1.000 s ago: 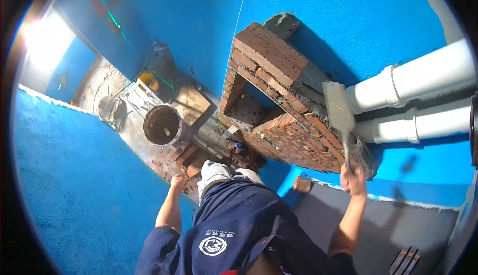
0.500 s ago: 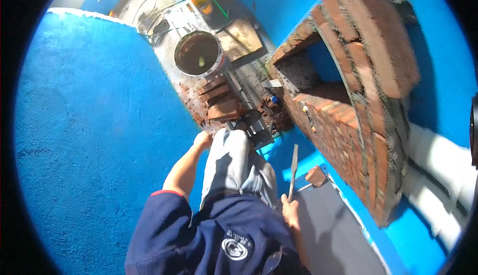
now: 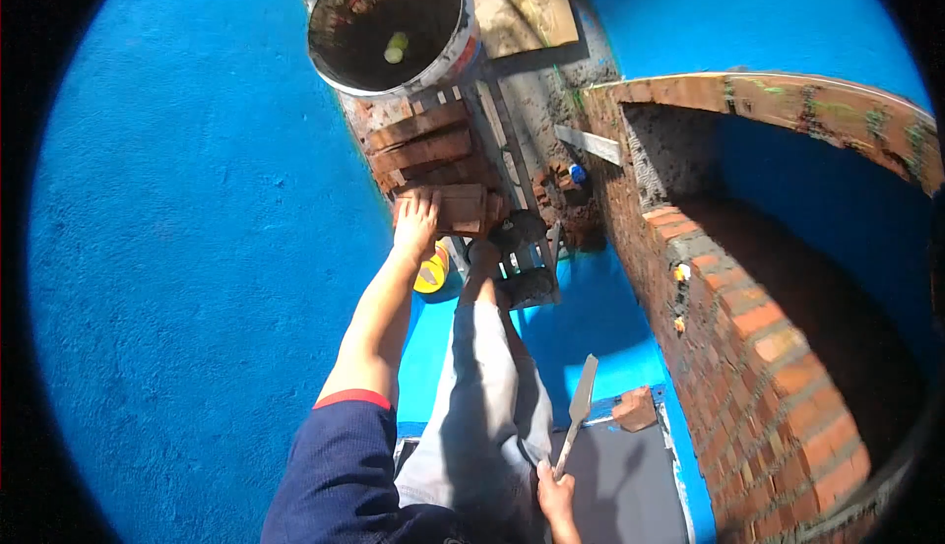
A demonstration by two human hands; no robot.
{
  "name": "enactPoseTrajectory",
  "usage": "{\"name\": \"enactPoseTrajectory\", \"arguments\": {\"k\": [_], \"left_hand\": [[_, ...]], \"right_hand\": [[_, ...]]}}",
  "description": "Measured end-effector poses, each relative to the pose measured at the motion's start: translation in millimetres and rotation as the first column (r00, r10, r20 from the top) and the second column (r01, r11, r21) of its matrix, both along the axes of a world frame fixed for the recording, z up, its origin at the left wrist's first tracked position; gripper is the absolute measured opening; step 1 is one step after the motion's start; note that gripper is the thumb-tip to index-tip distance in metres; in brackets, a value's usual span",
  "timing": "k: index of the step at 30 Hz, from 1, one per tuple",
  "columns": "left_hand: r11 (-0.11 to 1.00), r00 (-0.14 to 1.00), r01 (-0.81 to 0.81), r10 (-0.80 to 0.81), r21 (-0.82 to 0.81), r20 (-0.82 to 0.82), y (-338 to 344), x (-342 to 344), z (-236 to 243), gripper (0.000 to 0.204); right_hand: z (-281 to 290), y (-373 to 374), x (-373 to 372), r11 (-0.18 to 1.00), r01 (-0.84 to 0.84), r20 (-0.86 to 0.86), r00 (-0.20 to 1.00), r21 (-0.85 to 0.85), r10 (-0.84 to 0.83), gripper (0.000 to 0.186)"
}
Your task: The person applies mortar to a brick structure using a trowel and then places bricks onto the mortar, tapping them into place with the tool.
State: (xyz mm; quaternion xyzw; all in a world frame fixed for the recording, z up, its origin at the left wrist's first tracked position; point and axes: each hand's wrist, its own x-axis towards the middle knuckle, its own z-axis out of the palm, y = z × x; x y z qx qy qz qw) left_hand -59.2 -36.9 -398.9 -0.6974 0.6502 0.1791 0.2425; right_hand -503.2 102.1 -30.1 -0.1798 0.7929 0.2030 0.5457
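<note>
My left hand [image 3: 417, 221] reaches forward with its fingers over the left end of a reddish brick [image 3: 461, 205], gripping it. Several more bricks [image 3: 423, 150] lie in a row just beyond, on a worn board platform. Low in the view my right hand [image 3: 556, 493] is closed round the handle of a narrow trowel [image 3: 583, 391], its long metal blade tilted up and away. My thumb's grip on the brick is hidden.
A large mortar-stained bucket [image 3: 461, 47] with a yellow-green thing inside stands beyond the bricks. A curved brick wall [image 3: 728, 347] rises at right, and a blue wall [image 3: 177, 249] at left. A yellow round container [image 3: 433, 273] and a brick piece [image 3: 635, 409] sit lower down.
My left hand has gone forward from beside my leg onto the brick. The view has moved closer to the bricks and bucket. The trowel stays in my right hand.
</note>
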Motion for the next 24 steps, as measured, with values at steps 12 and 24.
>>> {"name": "enactPoseTrajectory", "arguments": {"k": [12, 24], "left_hand": [[0.936, 0.804, -0.310, 0.351, 0.165, -0.481, -70, -4, 57, 0.107], [0.463, -0.872, 0.026, 0.443, 0.886, -0.206, -56, -14, 490, 0.087]], "right_hand": [[-10, -27, 7, 0.958, 0.118, -0.124, 0.988, 0.262, -0.088, 0.062], [55, -59, 12, 0.988, -0.134, -0.015, 0.991, -0.081, 0.133, 0.062]]}}
